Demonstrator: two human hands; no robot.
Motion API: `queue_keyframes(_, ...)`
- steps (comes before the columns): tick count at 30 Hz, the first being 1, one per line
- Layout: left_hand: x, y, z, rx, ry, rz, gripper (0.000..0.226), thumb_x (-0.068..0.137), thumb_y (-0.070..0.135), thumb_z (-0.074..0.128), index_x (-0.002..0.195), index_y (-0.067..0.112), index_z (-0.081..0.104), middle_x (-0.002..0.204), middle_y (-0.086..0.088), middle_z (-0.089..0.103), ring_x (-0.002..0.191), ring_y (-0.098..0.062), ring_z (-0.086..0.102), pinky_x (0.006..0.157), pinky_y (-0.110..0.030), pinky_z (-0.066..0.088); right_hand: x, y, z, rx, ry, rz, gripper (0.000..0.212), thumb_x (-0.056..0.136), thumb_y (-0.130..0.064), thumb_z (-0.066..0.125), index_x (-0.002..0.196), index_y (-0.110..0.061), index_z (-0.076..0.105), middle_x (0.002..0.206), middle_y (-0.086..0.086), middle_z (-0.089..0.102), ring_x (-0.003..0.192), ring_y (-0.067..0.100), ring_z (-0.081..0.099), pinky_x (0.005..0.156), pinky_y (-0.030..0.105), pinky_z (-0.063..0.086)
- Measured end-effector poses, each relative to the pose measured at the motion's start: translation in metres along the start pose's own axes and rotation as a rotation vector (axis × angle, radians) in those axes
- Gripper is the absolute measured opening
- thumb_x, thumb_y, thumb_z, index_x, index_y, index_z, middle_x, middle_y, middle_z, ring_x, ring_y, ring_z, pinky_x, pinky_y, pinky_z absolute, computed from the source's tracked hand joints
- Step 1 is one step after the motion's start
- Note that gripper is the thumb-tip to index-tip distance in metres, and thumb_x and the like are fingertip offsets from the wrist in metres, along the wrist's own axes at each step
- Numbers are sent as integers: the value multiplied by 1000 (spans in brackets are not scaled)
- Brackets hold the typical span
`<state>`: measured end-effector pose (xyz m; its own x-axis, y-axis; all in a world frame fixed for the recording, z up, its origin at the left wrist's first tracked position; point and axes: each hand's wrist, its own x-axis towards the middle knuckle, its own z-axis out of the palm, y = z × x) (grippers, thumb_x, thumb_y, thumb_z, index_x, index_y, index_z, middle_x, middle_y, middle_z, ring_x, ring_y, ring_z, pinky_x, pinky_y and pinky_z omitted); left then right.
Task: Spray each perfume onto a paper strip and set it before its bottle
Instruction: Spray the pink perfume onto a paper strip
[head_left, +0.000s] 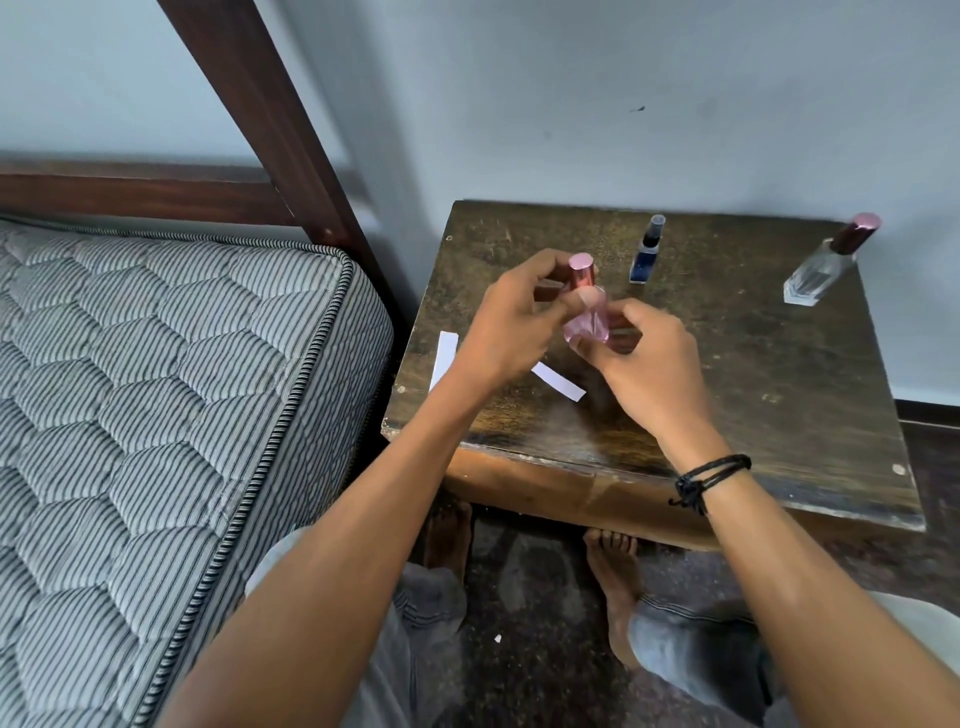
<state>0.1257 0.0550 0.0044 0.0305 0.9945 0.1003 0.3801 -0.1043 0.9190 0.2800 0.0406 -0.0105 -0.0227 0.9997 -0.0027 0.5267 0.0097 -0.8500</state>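
No text, label, brand, number or sign can be read anywhere. No lettering can be made out on the pink bottle (584, 325), the dark blue bottle (645, 257) or the clear bottle (818, 273). The paper strip at the surface edge (445, 356) and the paper strip under the hands (558, 382) are seen as plain white.

Bedroom, home: 1 striped quilted mattress (156, 389) in dark wooden bed frame (270, 119), worn wooden bedside table (753, 374), plain painted wall (623, 93).
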Motion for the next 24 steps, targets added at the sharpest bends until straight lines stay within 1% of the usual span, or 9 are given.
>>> queue_keyframes(4,0,0,0,-74,-4,-50,24,92,27,69,112,15,67,103,0,73,101,-22,70,91,-55,56,0,3,0,-6,14,6,19,88,-37,79,104,-27,75,94,-11,74,89,11,69,84,40,57)
queue_keyframes(7,-2,5,0,-160,9,-64,26,94,23,68,116,8,65,108,-7,70,100,-28,71,87,-56,58,0,6,0,-15,31,13,18,88,-37,79,104,-30,75,96,-10,75,91,14,69,86,44,57)
queue_keyframes(11,-2,14,-1,-299,38,-70,23,97,15,66,117,4,64,113,-12,68,95,-18,70,83,-42,62,1,9,-3,-22,45,26,20,87,-36,79,106,-29,76,98,-10,75,93,15,70,86,42,57)
queue_keyframes(14,0,15,-5,-384,92,-98,23,96,14,66,117,3,64,116,-19,68,100,-21,68,82,-38,62,0,11,-7,-26,26,37,21,88,-33,79,108,-28,76,101,-10,75,96,14,69,86,37,55)
queue_keyframes(17,5,12,-9,-399,188,-113,27,96,19,68,118,4,65,104,-9,71,97,-21,68,83,-36,60,-1,12,-10,-29,24,48,22,87,-32,79,109,-26,77,102,-9,75,97,14,69,89,38,55)
queue_keyframes(19,8,4,-13,-353,279,-153,24,94,24,71,113,10,69,95,-1,71,86,-16,65,84,-39,61,0,12,-11,-37,29,53,23,87,-32,79,109,-25,77,103,-9,76,97,14,69,91,40,55)
queue_keyframes(21,14,-7,-16,-204,343,-178,24,89,31,76,107,16,72,88,5,72,78,-12,65,85,-46,61,0,12,-14,-40,35,64,23,87,-32,79,108,-24,77,103,-8,76,98,14,68,93,42,55)
queue_keyframes(22,16,-13,-16,-91,346,-186,24,86,33,77,104,17,73,85,6,72,75,-9,66,83,-46,61,1,12,-14,-37,38,70,22,87,-33,79,107,-24,77,102,-9,76,97,14,68,93,42,55)
queue_keyframes(24,19,-19,-16,136,316,-209,18,86,33,77,99,21,72,79,14,67,70,1,64,77,-33,56,1,12,-15,-26,39,74,21,86,-32,79,105,-24,77,99,-10,75,95,14,69,93,43,55)
